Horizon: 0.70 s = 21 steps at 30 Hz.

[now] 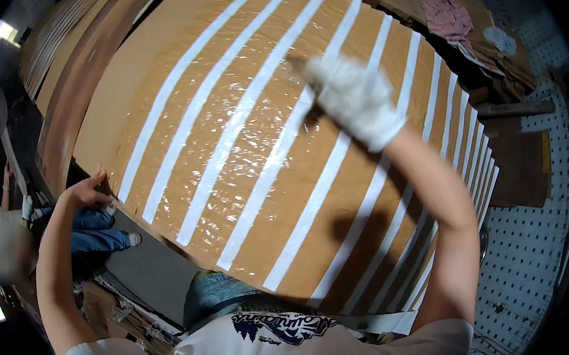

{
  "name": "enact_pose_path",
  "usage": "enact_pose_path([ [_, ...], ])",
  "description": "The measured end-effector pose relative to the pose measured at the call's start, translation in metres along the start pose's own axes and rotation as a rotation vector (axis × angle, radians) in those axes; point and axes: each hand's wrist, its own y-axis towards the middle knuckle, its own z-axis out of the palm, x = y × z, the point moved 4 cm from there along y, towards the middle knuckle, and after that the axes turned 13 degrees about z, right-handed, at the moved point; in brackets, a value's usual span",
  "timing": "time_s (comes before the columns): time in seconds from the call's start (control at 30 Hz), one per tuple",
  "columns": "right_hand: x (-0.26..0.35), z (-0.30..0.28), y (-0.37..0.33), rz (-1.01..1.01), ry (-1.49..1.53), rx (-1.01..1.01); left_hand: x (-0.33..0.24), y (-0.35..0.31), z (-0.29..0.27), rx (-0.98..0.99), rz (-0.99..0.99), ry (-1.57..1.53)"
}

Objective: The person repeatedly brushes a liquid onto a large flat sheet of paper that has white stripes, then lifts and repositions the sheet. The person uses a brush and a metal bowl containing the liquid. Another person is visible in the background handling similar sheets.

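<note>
A large brown cardboard sheet point(340, 186) with slanted white stripes lies before me, its left and middle parts shiny and wet-looking. At its left edge, my bare left hand point(89, 191) has its fingers bent around the rim. My right hand point(356, 99), in a white glove, is over the sheet's upper middle and smeared by motion. Its fingers look closed around something with a blurred brown tip point(297, 64), whose kind I cannot make out. A dark shadow of my arm falls on the stripes below.
A brown beam point(76, 81) runs along the far left. Someone in blue jeans point(94, 230) is at the left. A pink cloth point(447, 12) and flattened cardboard point(504, 74) lie at the far right. Perforated pale flooring point(530, 243) extends along the right.
</note>
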Motion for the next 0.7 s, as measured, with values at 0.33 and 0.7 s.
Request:
enact_pose_path([
  [0.33, 0.132, -0.029, -0.084, 0.465, 0.507, 0.525, 0.005, -0.013, 0.012, -0.103, 0.195, 0.061],
  [0.7, 0.167, -0.105, -0.205, 0.500, -0.324, 0.240, 0.040, 0.005, 0.028, -0.363, 0.536, 0.053],
])
